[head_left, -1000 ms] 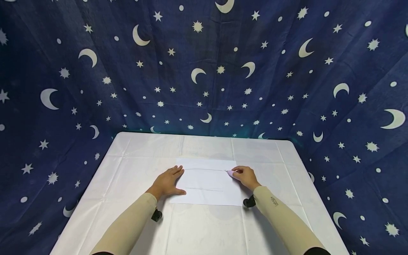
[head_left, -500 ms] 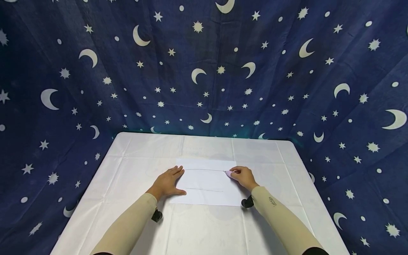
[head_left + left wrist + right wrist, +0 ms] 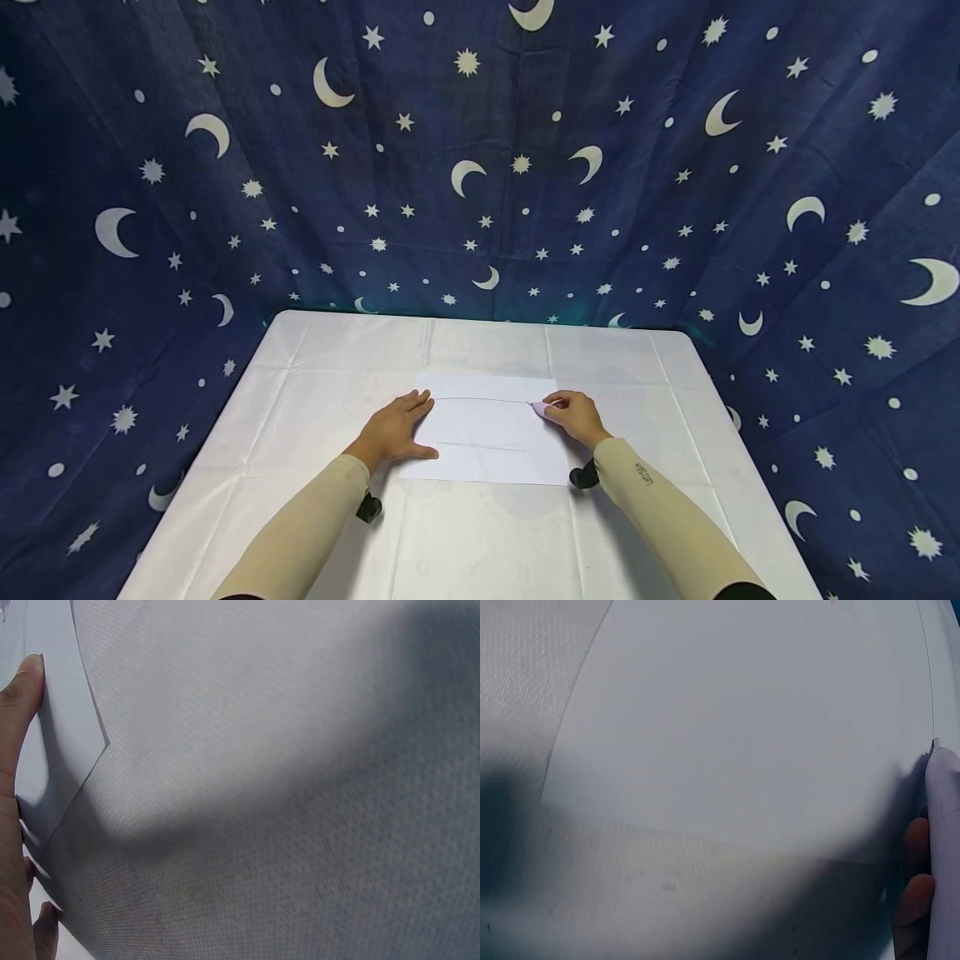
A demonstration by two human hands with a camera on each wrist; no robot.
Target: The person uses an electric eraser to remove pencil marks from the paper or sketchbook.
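A sheet of white paper (image 3: 487,427) lies flat on the white-covered table, bearing two thin lines, one across its upper part and one lower down. My left hand (image 3: 393,429) rests on the paper's left edge with fingers and thumb spread; its thumb (image 3: 28,682) lies on the sheet in the left wrist view. At the right side, my right hand (image 3: 579,419) pinches a lilac utility knife (image 3: 542,408). In the right wrist view, the tip of the knife (image 3: 945,840) meets the end of the upper line. Most of the knife's handle is hidden by the hand in the head view.
The white table cover (image 3: 337,350) has fold creases and surrounds the sheet. A dark blue curtain (image 3: 420,275) with moons and stars stands behind the table and along both sides. A black wrist device (image 3: 583,476) sits beneath the right sleeve, another (image 3: 369,507) beneath the left.
The right hand and knife have moved slightly left along the upper line, then a touch back right. The left hand and the paper have stayed in place.
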